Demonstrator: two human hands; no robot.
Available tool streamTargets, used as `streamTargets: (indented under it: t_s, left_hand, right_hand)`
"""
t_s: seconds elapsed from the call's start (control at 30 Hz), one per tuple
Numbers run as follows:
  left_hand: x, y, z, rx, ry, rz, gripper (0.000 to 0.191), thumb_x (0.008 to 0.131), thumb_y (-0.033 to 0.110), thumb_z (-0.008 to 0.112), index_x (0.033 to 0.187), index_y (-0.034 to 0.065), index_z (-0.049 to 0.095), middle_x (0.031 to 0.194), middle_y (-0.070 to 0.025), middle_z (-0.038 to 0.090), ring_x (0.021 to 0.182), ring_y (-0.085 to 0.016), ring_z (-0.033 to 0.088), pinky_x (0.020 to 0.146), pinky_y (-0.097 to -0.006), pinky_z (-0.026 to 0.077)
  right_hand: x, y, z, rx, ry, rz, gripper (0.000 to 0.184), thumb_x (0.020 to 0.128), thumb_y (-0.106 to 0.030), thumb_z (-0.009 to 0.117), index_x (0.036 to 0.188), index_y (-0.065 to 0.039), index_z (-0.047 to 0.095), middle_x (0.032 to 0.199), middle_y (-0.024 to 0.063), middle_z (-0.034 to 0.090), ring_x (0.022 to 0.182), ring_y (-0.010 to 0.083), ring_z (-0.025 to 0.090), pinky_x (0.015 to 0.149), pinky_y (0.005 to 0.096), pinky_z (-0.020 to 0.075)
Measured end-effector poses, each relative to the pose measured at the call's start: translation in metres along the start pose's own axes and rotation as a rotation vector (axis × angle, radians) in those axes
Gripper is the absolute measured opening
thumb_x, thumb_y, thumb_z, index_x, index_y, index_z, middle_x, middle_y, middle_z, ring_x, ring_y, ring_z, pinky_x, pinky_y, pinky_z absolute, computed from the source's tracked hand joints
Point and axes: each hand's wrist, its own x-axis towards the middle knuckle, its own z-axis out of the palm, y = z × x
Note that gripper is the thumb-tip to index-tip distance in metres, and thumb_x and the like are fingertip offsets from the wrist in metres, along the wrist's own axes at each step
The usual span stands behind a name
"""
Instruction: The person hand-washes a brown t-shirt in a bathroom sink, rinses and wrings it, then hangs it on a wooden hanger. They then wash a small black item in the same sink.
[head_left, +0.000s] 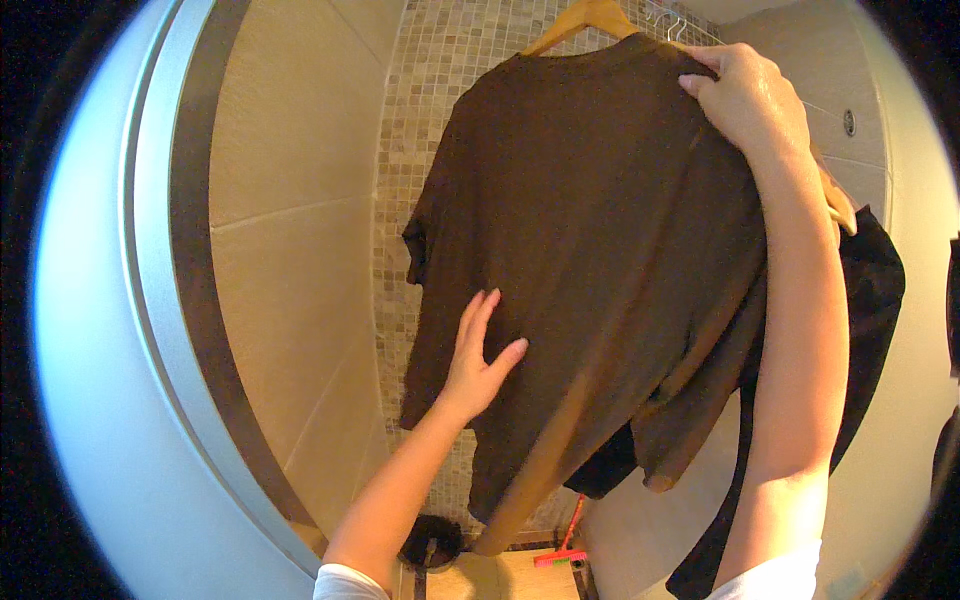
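A dark brown short-sleeved shirt (585, 195) hangs from a wooden hanger (577, 26), filling the middle of the view. At its upper right shoulder, my right hand (754, 97) pinches the fabric between thumb and fingers. My left hand (480, 364) is lower down, fingers spread, in front of the shirt's lower left part. Whether its fingertips touch the cloth is unclear. Behind my right forearm, a black garment (874, 292) hangs near the curved end of another wooden hanger (840, 202).
White wire hangers (675, 28) hang at the top right. A mosaic-tiled wall (431, 82) is behind the shirt, with large tiles (292, 165) at left. On the floor are a dark round container (433, 541) and a pink-headed floor brush (559, 558). A pale frame (150, 300) borders the left.
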Motion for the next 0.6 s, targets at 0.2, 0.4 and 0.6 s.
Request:
streamTargets:
  t_s: [0.2, 0.4, 0.6]
  left_hand:
    - [-0.035, -0.019, 0.028, 0.001, -0.044, -0.052, 0.067, 0.084, 0.028, 0.066, 0.141, 0.0116, 0.033, 0.150, -0.0149, 0.019, 0.137, -0.034, 0.022, 0.110, -0.0453, 0.023]
    - [-0.078, -0.034, 0.049, 0.086, -0.048, -0.030, 0.074, 0.079, 0.031, 0.072, 0.140, 0.0129, 0.034, 0.151, -0.0168, 0.013, 0.136, -0.038, 0.020, 0.109, -0.0487, 0.022]
    - [-0.178, -0.051, 0.050, 0.130, -0.193, -0.468, 0.082, 0.078, 0.031, 0.073, 0.143, 0.0141, 0.027, 0.151, -0.0206, 0.009, 0.137, -0.040, 0.013, 0.110, -0.0507, 0.020]
  right_hand:
    - [-0.033, 0.006, 0.009, 0.040, 0.051, -0.062, 0.035, 0.079, -0.032, 0.066, 0.114, -0.025, 0.065, 0.105, 0.0116, 0.066, 0.099, 0.0309, 0.062, 0.086, 0.0407, 0.0492]
    - [-0.028, 0.034, 0.015, 0.057, 0.018, -0.240, 0.041, 0.079, -0.036, 0.068, 0.112, -0.012, 0.066, 0.101, 0.0097, 0.069, 0.095, 0.0186, 0.064, 0.087, 0.0311, 0.0461]
    - [-0.093, 0.053, 0.016, 0.732, -0.076, -0.157, 0.057, 0.077, -0.033, 0.072, 0.118, 0.003, 0.057, 0.108, 0.0110, 0.064, 0.099, 0.0193, 0.060, 0.094, 0.0307, 0.0406]
